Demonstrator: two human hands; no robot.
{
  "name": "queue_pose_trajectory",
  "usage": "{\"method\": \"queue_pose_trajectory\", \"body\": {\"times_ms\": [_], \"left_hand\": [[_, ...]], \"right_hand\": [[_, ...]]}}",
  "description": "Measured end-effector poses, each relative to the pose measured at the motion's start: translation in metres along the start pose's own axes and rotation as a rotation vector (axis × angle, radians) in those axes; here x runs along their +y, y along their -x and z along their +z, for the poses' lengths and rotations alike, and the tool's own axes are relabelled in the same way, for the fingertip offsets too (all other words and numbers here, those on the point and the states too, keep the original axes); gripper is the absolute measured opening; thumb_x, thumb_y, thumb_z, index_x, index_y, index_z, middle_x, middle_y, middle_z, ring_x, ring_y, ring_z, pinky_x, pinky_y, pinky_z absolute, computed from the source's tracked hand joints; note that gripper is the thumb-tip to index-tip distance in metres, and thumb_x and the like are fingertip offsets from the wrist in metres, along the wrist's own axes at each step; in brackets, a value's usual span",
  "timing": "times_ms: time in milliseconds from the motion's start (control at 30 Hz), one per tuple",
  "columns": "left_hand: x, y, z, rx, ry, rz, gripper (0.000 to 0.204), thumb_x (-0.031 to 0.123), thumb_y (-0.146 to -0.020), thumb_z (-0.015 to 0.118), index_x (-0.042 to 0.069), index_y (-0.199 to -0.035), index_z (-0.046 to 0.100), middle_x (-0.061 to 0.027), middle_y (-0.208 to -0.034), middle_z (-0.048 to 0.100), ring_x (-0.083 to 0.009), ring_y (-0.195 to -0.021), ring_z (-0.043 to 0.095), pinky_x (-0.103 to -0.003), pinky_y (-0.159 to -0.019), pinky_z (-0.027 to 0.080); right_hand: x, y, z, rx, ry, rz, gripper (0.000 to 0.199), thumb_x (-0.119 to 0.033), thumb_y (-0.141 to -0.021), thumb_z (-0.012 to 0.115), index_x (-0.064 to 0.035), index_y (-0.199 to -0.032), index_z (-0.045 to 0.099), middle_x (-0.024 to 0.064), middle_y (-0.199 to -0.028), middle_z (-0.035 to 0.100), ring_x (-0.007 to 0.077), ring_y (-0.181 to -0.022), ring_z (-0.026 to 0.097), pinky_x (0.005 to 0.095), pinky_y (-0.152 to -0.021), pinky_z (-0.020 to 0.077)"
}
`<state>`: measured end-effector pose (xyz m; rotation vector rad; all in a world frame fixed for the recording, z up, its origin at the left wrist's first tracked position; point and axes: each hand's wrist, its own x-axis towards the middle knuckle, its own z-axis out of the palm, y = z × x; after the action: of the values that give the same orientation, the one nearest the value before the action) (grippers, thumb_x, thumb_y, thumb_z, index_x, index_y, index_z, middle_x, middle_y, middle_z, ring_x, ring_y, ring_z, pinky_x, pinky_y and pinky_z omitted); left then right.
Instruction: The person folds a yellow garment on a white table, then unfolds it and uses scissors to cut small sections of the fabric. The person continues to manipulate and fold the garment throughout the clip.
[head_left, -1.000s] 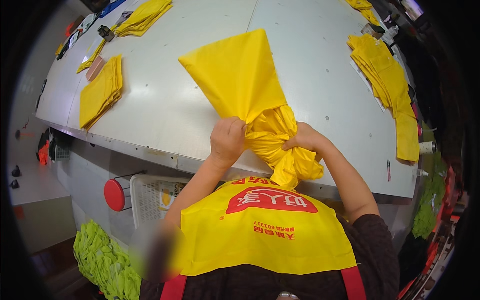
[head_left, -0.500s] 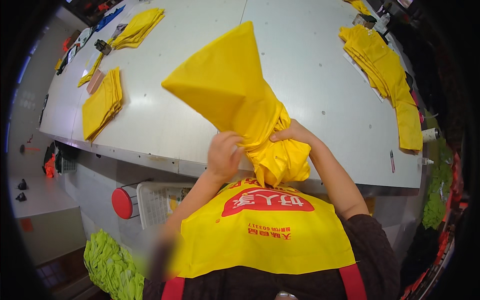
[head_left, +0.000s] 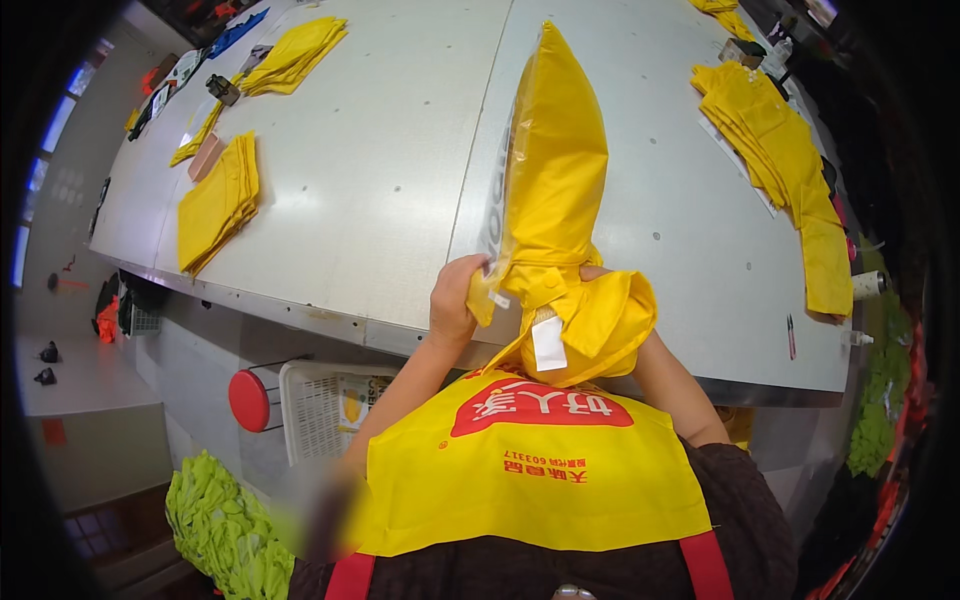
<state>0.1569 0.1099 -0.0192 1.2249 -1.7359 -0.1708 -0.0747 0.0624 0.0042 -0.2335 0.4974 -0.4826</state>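
Observation:
A yellow raincoat [head_left: 560, 170] stands up bunched between my hands over the table's near edge. Its pointed upper part, which looks like a hood, rises away from me, with a clear plastic strip [head_left: 500, 210] bearing dark print along the left side. My left hand [head_left: 457, 300] is closed on the lower left edge, where the strip meets a yellow flap. Behind the gathered cloth on the right, my right hand [head_left: 594, 272] grips it; most of its fingers are hidden. A snap button and a white label [head_left: 549, 343] show on the front of the bundle.
Folded yellow stacks lie on the white table [head_left: 350, 200]: one at left [head_left: 220, 205], one at far left [head_left: 297, 55], and a long one at right [head_left: 765, 140]. A pen [head_left: 791, 338] lies near the right corner. Below stand a red stool [head_left: 248, 400] and a white basket [head_left: 310, 410].
The raincoat has turned from a broad, left-leaning triangle to a narrow upright point, bringing the clear strip, button and white label into sight. My left hand now grips its edge.

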Motion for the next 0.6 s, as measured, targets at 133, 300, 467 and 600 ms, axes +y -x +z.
{"method": "queue_pose_trajectory", "body": {"times_ms": [133, 300, 467, 600], "left_hand": [[0.016, -0.003, -0.011, -0.414, 0.047, -0.007, 0.03, 0.008, -0.072, 0.065, 0.002, -0.099, 0.055, -0.0167, -0.087, 0.058, -0.0349, -0.085, 0.056, -0.038, -0.072, 0.047], [0.055, -0.018, -0.046, -0.409, 0.161, -0.151, 0.021, 0.003, -0.073, 0.061, 0.004, -0.094, 0.059, -0.0152, -0.086, 0.059, -0.0335, -0.078, 0.058, -0.037, -0.065, 0.047], [0.074, -0.02, -0.054, -0.454, -0.052, -0.03, 0.028, 0.0, -0.072, 0.06, 0.003, -0.1, 0.058, -0.0144, -0.083, 0.058, -0.0332, -0.076, 0.058, -0.038, -0.063, 0.048], [0.049, 0.039, -0.031, -0.516, -0.02, -0.06, 0.034, 0.001, -0.071, 0.061, 0.002, -0.105, 0.056, -0.0156, -0.082, 0.058, -0.0327, -0.078, 0.058, -0.037, -0.066, 0.048]], "right_hand": [[-0.001, 0.0, -0.004, 0.099, 0.215, -0.281, 0.058, -0.007, -0.077, 0.062, -0.0037, -0.13, 0.039, 0.0115, -0.124, 0.05, 0.0241, -0.108, 0.054, 0.036, -0.092, 0.0452], [-0.008, -0.013, -0.012, 0.287, 0.583, -0.621, 0.054, -0.009, -0.079, 0.062, -0.0039, -0.129, 0.04, 0.0112, -0.123, 0.051, 0.0237, -0.108, 0.054, 0.0358, -0.091, 0.0459], [0.018, -0.03, -0.016, 0.264, 0.392, -0.784, 0.045, -0.018, -0.087, 0.057, -0.0051, -0.128, 0.041, 0.0096, -0.121, 0.051, 0.0212, -0.105, 0.054, 0.034, -0.089, 0.0472], [0.007, -0.028, -0.012, 0.229, 0.063, -0.743, 0.042, -0.022, -0.091, 0.052, -0.0069, -0.128, 0.04, 0.0084, -0.123, 0.048, 0.0188, -0.107, 0.052, 0.0325, -0.089, 0.0462]]}}
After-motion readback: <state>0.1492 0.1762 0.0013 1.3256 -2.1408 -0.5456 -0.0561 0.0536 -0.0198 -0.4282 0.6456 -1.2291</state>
